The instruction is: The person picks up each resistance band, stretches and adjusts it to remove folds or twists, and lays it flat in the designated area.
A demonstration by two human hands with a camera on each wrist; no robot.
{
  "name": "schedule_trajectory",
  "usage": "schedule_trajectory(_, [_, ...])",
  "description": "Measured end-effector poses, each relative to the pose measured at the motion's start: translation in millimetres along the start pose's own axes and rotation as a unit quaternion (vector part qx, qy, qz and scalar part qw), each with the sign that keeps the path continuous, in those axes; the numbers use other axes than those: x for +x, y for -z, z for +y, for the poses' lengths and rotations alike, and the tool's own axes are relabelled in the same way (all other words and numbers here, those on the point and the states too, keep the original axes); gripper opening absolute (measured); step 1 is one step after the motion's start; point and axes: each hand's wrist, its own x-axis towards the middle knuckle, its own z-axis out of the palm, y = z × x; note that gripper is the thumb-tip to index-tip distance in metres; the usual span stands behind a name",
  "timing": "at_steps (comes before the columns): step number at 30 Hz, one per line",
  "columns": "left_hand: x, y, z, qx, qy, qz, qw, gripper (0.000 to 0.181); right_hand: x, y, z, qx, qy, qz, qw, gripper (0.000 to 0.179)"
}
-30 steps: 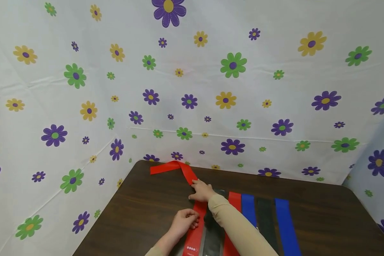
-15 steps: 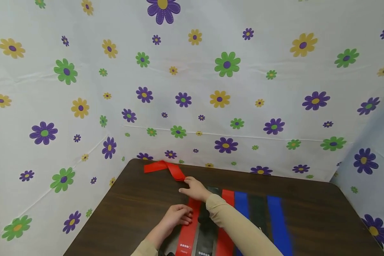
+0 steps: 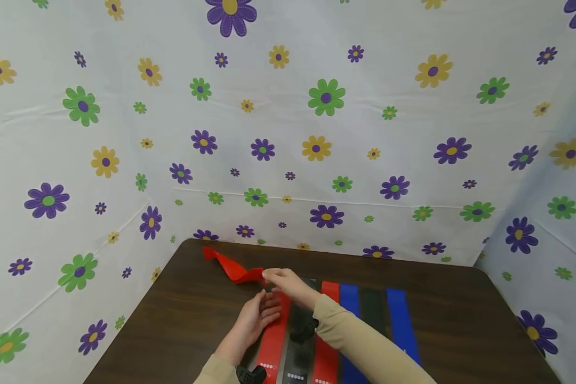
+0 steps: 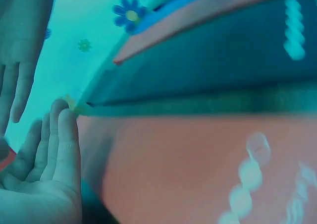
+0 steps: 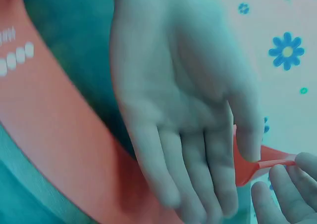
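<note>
A red resistance band (image 3: 237, 271) stretches over the far left of the table, twisted, to my right hand (image 3: 293, 285). That hand pinches it between thumb and fingers; in the right wrist view the thumb (image 5: 247, 147) lies against the red band (image 5: 270, 157). My left hand (image 3: 254, 320) is just below, palm turned sideways and fingers extended, by the flat red strip (image 3: 274, 344) printed with white dots. In the left wrist view the left hand's fingers (image 4: 64, 144) point up, fairly straight. Whether the twisted band joins the flat strip is hidden by the hands.
Right of the red strip lie a black strip (image 3: 297, 352), a second red strip (image 3: 327, 346), a blue one (image 3: 349, 304), another black one (image 3: 374, 312) and a blue one (image 3: 402, 320). The dark wooden table (image 3: 451, 325) meets a flowered cloth (image 3: 355, 160).
The right hand has drawn the red band's near part left and down, and its far end has twisted. The left hand has moved up towards the right hand, its fingers straightening. The view has shifted right.
</note>
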Motion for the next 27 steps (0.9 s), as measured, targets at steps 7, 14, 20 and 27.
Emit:
schedule_trajectory(7, [1.1,-8.1,7.6,-0.162,-0.004,0.031,0.9863,0.050,-16.5,-3,-1,0.103,0.001,-0.007,0.9947,0.050])
schedule_trajectory(14, [1.8,-6.1,15.1,-0.257,-0.026,0.055,0.9644,0.042,-39.2,-6,4,0.081,0.017,-0.027,0.9962,0.050])
schedule_trajectory(20, [0.6,5.7,17.4,-0.266,-0.043,0.084,0.9593,0.050,-61.4,-5,11,0.008,-0.009,-0.051,0.9986,0.048])
schedule_trajectory(27, [1.4,25.1,21.2,-0.243,-0.051,0.091,0.9643,0.069,-85.1,7,23,-0.020,-0.015,-0.120,0.9925,0.044])
